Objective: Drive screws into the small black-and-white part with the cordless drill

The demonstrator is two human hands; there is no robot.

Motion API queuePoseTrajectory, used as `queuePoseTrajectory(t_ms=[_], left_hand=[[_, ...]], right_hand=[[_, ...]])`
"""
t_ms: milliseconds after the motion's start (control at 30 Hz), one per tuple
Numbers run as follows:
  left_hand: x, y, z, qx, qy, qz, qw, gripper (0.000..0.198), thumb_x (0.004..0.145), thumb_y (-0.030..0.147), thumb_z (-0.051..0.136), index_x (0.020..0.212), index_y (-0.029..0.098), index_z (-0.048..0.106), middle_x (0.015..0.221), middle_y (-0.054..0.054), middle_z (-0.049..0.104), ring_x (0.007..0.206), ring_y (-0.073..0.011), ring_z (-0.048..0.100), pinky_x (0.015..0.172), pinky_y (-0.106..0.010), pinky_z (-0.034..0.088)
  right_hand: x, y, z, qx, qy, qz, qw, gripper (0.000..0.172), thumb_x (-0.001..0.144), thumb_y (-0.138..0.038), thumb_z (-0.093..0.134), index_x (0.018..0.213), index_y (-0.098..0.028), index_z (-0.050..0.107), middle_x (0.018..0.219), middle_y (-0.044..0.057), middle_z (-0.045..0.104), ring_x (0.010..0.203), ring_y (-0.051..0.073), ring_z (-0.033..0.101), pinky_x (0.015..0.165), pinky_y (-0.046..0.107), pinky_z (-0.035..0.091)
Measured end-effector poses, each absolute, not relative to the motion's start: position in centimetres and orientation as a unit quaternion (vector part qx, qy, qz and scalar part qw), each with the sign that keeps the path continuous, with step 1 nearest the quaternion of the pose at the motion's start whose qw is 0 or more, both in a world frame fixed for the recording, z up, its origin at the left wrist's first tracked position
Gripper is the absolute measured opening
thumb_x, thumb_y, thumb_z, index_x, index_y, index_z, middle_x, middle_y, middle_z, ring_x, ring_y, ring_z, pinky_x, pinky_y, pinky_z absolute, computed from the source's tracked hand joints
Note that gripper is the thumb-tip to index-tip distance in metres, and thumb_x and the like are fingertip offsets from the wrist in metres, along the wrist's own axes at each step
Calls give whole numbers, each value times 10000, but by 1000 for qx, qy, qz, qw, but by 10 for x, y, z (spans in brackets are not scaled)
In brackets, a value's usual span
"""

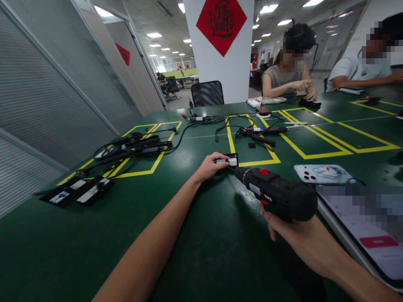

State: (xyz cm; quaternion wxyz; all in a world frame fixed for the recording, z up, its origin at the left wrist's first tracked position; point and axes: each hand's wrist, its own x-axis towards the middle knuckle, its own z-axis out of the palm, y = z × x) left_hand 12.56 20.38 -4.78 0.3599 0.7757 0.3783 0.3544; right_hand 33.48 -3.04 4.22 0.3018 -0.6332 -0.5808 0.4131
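Observation:
My right hand is wrapped round the grip of a black cordless drill with red buttons. Its thin bit points left and away, and the tip is at or very close to a small black case with a white label. My left hand presses that case on the green table, thumb and fingers closed on its left side. Whether the bit touches the case I cannot tell.
On the left lie bundled black cables and black flat pieces with white labels. Further back is a black corded tool. A phone and a tablet lie at right. Two people sit across the green table.

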Motion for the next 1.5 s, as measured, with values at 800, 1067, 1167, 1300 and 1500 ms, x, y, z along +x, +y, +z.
queuePoseTrajectory(t_ms=[800,1067,1167,1300,1500], left_hand=[[126,203,-48,779,376,360,350,263,747,346,651,967,207,692,1022,-40,638,964,-195,590,894,-324,437],[126,201,-45,779,378,354,354,275,747,354,652,978,208,688,1030,-41,634,973,-196,591,897,-317,441],[126,200,-44,778,379,353,354,275,747,353,652,978,209,689,1037,-42,637,987,-199,589,905,-317,437],[127,200,-43,777,382,353,354,266,745,347,651,969,210,693,1033,-42,641,986,-201,589,908,-323,436],[127,199,-42,775,387,352,355,263,749,348,646,970,213,695,1036,-44,643,991,-207,588,912,-336,437]], right_hand=[[334,-31,43,-625,-589,396,324,279,830,-376,510,625,-204,590,650,40,650,692,192,642,560,265,487],[337,-29,38,-627,-600,386,312,308,820,-381,514,583,-201,589,614,37,636,681,192,640,568,268,497],[337,-29,39,-621,-607,385,313,308,819,-375,516,571,-202,575,619,38,635,701,198,643,572,269,498],[336,-30,42,-620,-600,386,326,310,832,-370,498,580,-204,568,598,37,621,711,201,645,573,271,497],[334,-31,44,-621,-595,385,336,275,824,-370,507,615,-209,582,583,33,614,672,201,639,552,277,489]])
